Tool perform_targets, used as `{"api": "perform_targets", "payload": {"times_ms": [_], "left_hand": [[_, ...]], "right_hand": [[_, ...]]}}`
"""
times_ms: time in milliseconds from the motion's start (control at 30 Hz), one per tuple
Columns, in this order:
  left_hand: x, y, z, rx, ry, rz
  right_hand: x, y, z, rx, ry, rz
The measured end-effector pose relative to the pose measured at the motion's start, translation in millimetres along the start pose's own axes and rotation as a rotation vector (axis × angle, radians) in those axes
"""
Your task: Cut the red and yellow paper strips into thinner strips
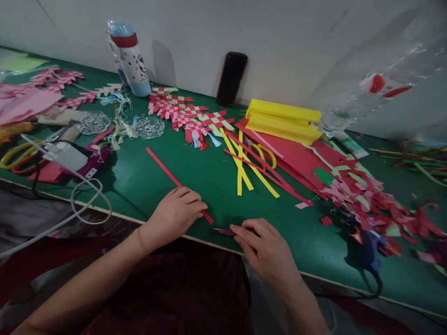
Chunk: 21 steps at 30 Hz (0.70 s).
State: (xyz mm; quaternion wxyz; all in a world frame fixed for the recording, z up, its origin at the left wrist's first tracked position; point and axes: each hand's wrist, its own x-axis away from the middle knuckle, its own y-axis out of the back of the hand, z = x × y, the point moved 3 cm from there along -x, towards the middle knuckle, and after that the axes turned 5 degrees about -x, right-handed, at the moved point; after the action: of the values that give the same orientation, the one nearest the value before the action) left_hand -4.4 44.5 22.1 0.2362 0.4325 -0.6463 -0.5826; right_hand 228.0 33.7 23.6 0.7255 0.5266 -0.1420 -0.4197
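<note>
My left hand [176, 213] rests palm down on the green table [146, 181], its fingers lying over the near end of a long red paper strip [164, 167] that runs away to the upper left. My right hand [267, 249] sits close beside it at the table's front edge, fingers pinched on a small dark red tool or pen [223, 231] whose tip points left toward the strip's end. The strip lies flat on the table.
Crossed yellow and red strips [249, 167] and yellow-handled scissors [265, 153] lie ahead. Red sheets [300, 156], folded yellow paper [282, 120], woven paper fish [188, 116], scrap pile [370, 200], a dark glue gun [370, 242], water bottle [131, 58], phone [231, 78], charger cable [80, 195].
</note>
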Motion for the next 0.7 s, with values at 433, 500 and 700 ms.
{"api": "perform_targets", "payload": {"times_ms": [433,500,700], "left_hand": [[1,-2.2,1,0.030,0.021,0.015],[2,-2.2,1,0.029,0.020,0.004],[10,-5.1,3,0.047,0.025,-0.070]], "right_hand": [[1,-3,-4,0.029,-0.027,-0.020],[-1,-3,-3,0.040,-0.030,-0.031],[-13,-7,6,0.095,0.005,-0.052]]}}
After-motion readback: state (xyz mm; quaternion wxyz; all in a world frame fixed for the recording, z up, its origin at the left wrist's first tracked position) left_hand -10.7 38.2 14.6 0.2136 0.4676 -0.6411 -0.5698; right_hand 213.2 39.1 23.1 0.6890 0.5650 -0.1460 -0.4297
